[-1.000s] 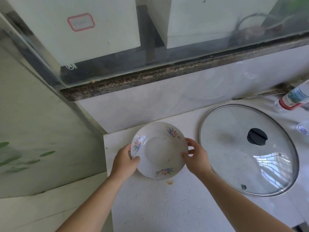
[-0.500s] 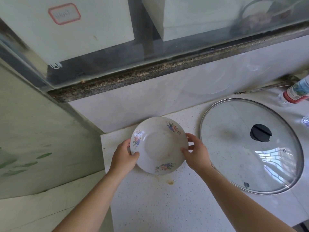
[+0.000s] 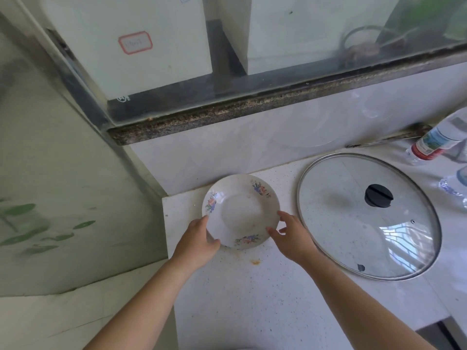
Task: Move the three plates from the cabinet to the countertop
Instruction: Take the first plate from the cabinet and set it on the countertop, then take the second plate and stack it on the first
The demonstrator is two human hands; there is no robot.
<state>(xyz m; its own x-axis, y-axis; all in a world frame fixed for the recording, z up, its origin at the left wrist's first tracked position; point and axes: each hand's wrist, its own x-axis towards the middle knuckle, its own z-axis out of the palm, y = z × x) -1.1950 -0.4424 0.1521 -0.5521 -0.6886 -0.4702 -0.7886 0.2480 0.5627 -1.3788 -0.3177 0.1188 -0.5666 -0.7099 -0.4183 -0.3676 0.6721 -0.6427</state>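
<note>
Fingers (image 3: 202, 222) of the left hand (image 3: 195, 242) curl round the near-left rim of the plate (image 3: 241, 210), thumb on top, clamped on it. Those of the right hand (image 3: 290, 238) lie spread and nearly straight against the right rim, touching rather than clamping. The two hands sit on opposite sides, likely so the plate goes down level and does not clatter.

In the head view the plate is at the far-left corner of the bench (image 3: 252, 304), close to the wall (image 3: 227, 152). Whether its near edge is fully down cannot be told. That corner looks chosen because the glass lid (image 3: 366, 215) fills the bench just to the right, with a bottle (image 3: 434, 145) lying beyond it. A small orange stain (image 3: 255, 261) marks the bench just near the plate. Only this one plate shows, and the cabinet is out of view.
</note>
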